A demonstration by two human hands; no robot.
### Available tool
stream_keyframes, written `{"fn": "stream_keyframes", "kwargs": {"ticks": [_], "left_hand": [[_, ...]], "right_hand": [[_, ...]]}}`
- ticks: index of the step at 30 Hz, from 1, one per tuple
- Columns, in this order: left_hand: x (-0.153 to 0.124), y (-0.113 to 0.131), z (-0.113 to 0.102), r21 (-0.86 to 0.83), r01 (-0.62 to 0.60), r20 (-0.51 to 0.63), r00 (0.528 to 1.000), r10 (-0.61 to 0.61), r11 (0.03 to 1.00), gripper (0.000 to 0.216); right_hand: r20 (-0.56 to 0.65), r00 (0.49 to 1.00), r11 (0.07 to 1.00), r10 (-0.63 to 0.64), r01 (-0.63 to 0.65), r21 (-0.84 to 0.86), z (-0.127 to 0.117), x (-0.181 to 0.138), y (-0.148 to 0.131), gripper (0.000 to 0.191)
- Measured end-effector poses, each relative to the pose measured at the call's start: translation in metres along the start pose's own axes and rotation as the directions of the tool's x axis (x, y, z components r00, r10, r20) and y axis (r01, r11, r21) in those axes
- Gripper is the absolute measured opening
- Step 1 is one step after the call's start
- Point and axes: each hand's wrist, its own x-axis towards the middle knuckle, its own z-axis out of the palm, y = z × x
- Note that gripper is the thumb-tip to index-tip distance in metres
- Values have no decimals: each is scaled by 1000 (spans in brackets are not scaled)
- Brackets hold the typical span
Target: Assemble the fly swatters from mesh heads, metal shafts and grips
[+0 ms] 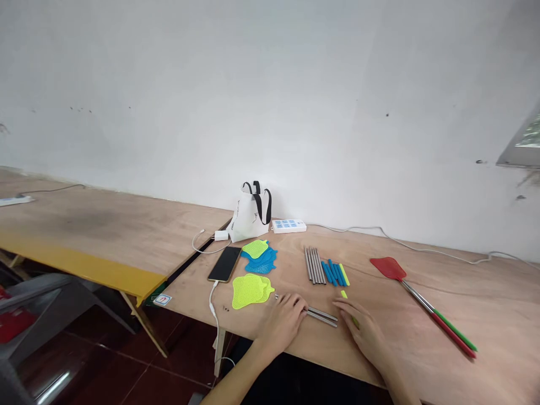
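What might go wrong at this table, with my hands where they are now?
The two loose metal tubes by your left hand lie close to the table's front edge, so a nudge might roll them off.

The white cable plugged into the phone runs over that edge; catching it with your left arm could drag the phone.

The tiny dark bits near the edge could easily get brushed off and lost.

Pale wall (270, 101), dark-red tiled floor (101, 360)
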Motion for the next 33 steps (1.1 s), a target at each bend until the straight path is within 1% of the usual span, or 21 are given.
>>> {"fn": "stream_keyframes", "kwargs": {"ticks": [3, 5, 9, 11, 14, 17, 20, 24, 29, 33], "left_hand": [[0, 2, 1, 49, 36, -9, 999, -35, 998, 12], [-1, 2, 1, 77, 60, -17, 998, -59, 995, 15], [-2, 3, -2, 80, 91, -30, 996, -89, 993, 19], [-4, 3, -3, 64, 78, -34, 997, -75, 995, 20], [-5, 3, -3, 16, 20, -40, 999, -19, 1000, 24], [-5, 1, 0, -25, -31, -44, 999, 30, 999, 28], [-5, -1, 3, -45, -32, -48, 998, 30, 998, 26], [-5, -1, 4, -50, -24, -49, 999, 21, 998, 25], [-4, -3, 7, -71, -24, -60, 998, 20, 997, 24], [-2, -9, 15, -116, -65, -60, 996, 58, 991, 24]], "right_hand": [[-14, 1000, 999, 8, -8, -38, 0, -1, 1, 43], [-44, 999, 998, 16, -18, -55, 2, -1, 2, 43], [-109, 993, 995, 33, -44, -92, 6, -1, 11, 45], [-134, 990, 990, 33, -51, -133, 7, -3, 16, 45], [-176, 984, 979, 38, -72, -190, 8, -4, 17, 42], [-153, 988, 978, 25, -55, -200, 8, -4, 13, 40], [-117, 993, 987, -18, -1, -163, 6, -1, 10, 41], [-117, 993, 988, -29, 11, -157, 6, 0, 10, 42], [-123, 992, 979, -32, 7, -205, 7, -2, 12, 41], [-125, 991, 973, -53, 23, -231, 7, -2, 10, 38]]}}
